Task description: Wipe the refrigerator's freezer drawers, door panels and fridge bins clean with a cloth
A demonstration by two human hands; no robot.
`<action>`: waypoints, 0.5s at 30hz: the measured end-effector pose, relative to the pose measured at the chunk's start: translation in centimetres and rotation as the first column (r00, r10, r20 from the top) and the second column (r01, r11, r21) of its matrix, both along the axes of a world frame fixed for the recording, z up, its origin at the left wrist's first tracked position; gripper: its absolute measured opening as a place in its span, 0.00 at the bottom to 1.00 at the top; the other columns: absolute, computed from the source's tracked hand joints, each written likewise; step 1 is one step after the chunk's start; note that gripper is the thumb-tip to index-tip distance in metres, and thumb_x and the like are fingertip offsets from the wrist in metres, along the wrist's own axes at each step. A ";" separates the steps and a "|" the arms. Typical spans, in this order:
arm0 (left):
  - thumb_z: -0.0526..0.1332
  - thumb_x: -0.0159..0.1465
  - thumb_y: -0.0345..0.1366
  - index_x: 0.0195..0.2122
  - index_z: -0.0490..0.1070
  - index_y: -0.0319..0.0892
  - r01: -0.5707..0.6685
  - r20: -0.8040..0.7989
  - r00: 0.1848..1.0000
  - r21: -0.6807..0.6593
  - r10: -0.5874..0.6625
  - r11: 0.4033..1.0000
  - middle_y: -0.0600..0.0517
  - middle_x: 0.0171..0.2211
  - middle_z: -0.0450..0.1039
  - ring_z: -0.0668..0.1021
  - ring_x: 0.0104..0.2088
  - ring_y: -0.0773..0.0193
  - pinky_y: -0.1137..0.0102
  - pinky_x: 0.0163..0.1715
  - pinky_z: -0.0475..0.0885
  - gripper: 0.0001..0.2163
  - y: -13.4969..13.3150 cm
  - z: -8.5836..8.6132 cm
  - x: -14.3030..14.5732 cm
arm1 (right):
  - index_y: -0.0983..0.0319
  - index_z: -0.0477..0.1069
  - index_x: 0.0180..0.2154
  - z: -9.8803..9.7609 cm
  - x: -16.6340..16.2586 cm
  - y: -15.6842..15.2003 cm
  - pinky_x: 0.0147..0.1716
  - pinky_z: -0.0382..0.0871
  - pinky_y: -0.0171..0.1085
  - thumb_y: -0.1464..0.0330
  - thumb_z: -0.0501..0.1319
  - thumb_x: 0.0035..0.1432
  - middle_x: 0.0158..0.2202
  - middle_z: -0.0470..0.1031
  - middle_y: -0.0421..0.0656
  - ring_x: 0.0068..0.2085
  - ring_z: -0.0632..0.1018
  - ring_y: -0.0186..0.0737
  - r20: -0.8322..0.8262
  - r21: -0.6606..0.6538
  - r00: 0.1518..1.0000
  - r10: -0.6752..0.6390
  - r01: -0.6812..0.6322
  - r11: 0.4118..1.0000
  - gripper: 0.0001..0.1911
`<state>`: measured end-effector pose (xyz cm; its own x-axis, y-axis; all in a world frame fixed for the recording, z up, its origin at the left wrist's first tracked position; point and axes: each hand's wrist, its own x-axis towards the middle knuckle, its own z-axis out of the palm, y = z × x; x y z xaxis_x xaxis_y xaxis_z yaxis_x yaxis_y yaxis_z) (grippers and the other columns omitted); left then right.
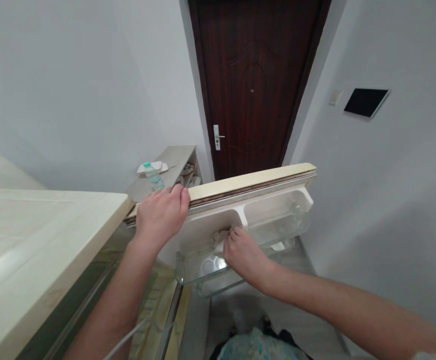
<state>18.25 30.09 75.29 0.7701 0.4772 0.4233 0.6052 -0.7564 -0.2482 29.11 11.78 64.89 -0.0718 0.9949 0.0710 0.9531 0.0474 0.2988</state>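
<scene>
A cream-coloured fridge door (255, 180) stands open in front of me. My left hand (161, 214) is closed over its top edge, near the hinge side. Lower and to the right, my right hand (243, 254) has its fingers bunched round a crumpled whitish cloth (220, 241). This cloth touches or nearly touches the door's inner lining, over a clear door shelf (195, 274). A white divider (241, 216) rises just beyond the right hand. Round pale spots show in the shelf; I cannot tell what they are.
The fridge's cream top (53, 225) fills the left side. Behind the door, a low cabinet (178, 155) carries a plastic bottle (153, 175) and papers. A dark red-brown door (255, 65) stands ahead, and a black panel (366, 102) hangs on the right wall. A pale cord (128, 336) crosses below.
</scene>
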 end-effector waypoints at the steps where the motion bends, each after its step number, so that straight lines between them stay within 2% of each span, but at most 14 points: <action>1: 0.39 0.75 0.40 0.38 0.71 0.44 -0.001 -0.006 1.000 -0.006 0.001 1.000 0.46 0.35 0.79 0.81 0.37 0.46 0.59 0.32 0.60 0.21 0.0 0.1 0.0 | 0.70 0.78 0.35 -0.5 -0.4 0.2 0.38 0.70 0.45 0.79 0.59 0.63 0.33 0.79 0.55 0.35 0.77 0.49 -0.034 -0.040 0.999 -0.012 0.010 0.999 0.09; 4: 0.38 0.75 0.40 0.39 0.70 0.44 -0.001 -0.021 1.000 -0.016 0.000 1.000 0.46 0.35 0.79 0.81 0.38 0.46 0.59 0.32 0.61 0.21 -0.1 0.2 0.1 | 0.67 0.79 0.36 -1.4 -1.6 1.1 0.34 0.70 0.41 0.79 0.60 0.62 0.33 0.81 0.53 0.34 0.80 0.48 -0.214 -0.130 0.974 -0.072 0.045 0.991 0.09; 6: 0.38 0.75 0.40 0.39 0.70 0.44 0.005 -0.029 1.000 -0.014 -0.005 1.000 0.47 0.36 0.79 0.81 0.38 0.45 0.59 0.32 0.61 0.21 -0.2 0.2 0.1 | 0.67 0.79 0.36 -2.0 -2.7 1.9 0.33 0.70 0.39 0.78 0.62 0.60 0.35 0.82 0.53 0.36 0.82 0.48 -0.340 -0.156 0.937 -0.075 0.023 0.988 0.07; 8: 0.38 0.75 0.40 0.39 0.70 0.44 0.008 -0.036 0.999 -0.014 -0.009 1.000 0.47 0.35 0.79 0.81 0.38 0.45 0.59 0.32 0.61 0.20 -0.2 0.3 0.0 | 0.67 0.78 0.37 -2.7 -4.0 2.7 0.34 0.70 0.38 0.76 0.63 0.58 0.35 0.82 0.51 0.37 0.83 0.49 -0.444 -0.145 0.896 -0.018 -0.052 0.988 0.05; 11: 0.39 0.75 0.40 0.38 0.70 0.45 -0.001 -0.041 0.999 -0.018 0.001 1.000 0.47 0.35 0.78 0.81 0.38 0.45 0.59 0.32 0.61 0.20 -0.2 0.3 -0.1 | 0.66 0.75 0.41 -3.6 -5.7 2.9 0.35 0.70 0.37 0.75 0.64 0.55 0.37 0.82 0.47 0.39 0.83 0.47 -0.565 -0.090 0.821 0.080 -0.158 0.983 0.09; 13: 0.39 0.75 0.40 0.38 0.69 0.45 -0.005 -0.041 0.999 -0.017 0.004 1.000 0.47 0.35 0.78 0.81 0.38 0.46 0.59 0.32 0.61 0.20 -0.2 0.3 -0.1 | 0.65 0.74 0.42 -3.9 -5.8 2.1 0.39 0.70 0.37 0.75 0.64 0.55 0.38 0.82 0.45 0.40 0.81 0.44 -0.590 -0.053 0.801 0.107 -0.171 0.984 0.11; 15: 0.39 0.75 0.40 0.38 0.69 0.45 -0.005 -0.046 0.999 -0.010 0.005 1.000 0.47 0.35 0.78 0.81 0.38 0.46 0.60 0.32 0.61 0.20 -0.2 0.3 -0.1 | 0.65 0.74 0.42 -4.1 -5.1 0.7 0.42 0.70 0.38 0.75 0.65 0.58 0.37 0.81 0.45 0.40 0.79 0.44 -0.566 -0.014 0.819 0.100 -0.130 0.991 0.08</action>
<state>18.16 29.89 75.61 0.7861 0.4855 0.3825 0.5972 -0.7560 -0.2679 24.04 12.51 60.77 -0.1484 0.9852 0.0857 0.9413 0.1673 -0.2932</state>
